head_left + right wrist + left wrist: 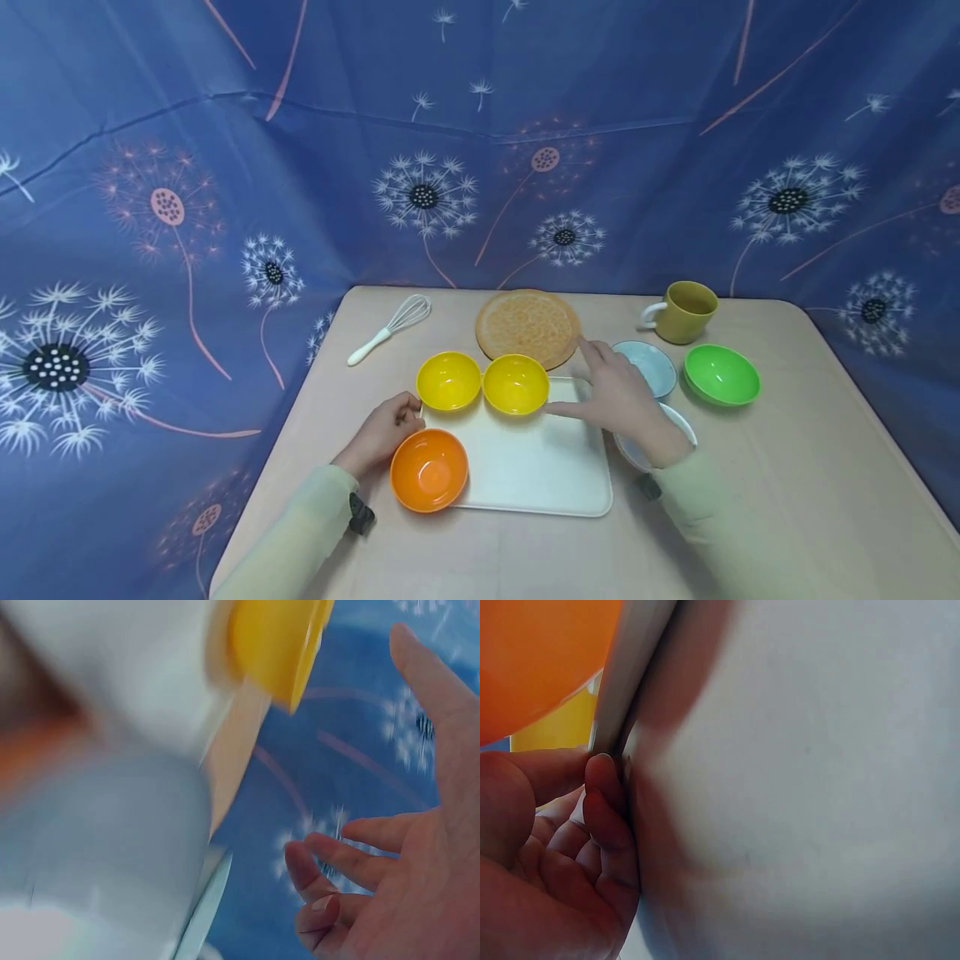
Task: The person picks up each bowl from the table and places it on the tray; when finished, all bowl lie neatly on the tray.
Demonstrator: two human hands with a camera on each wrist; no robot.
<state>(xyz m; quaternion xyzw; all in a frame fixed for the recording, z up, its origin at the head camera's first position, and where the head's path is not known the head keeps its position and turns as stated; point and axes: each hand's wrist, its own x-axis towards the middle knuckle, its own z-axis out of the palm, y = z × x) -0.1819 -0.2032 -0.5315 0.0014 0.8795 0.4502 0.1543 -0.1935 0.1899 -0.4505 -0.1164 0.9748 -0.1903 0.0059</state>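
On the table lies a white tray (536, 467). My left hand (385, 433) pinches its left rim; in the left wrist view the thumb and curled fingers (607, 817) meet at the tray's edge (634, 660). An orange bowl (429, 471) overlaps the tray's near left corner, close by that hand. Two yellow bowls, a left one (448, 382) and a right one (516, 385), sit side by side at the far edge. My right hand (622, 396) hovers over the far right corner, thumb and fingers spread, holding nothing; its thumb reaches toward the right yellow bowl.
Behind the tray lies a round flatbread-like disc (528, 327), with a whisk (390, 330) to its left. At right are a mustard mug (684, 312), a green bowl (722, 375), a pale blue dish (651, 367) and a white-rimmed bowl (684, 423), partly hidden under my right wrist.
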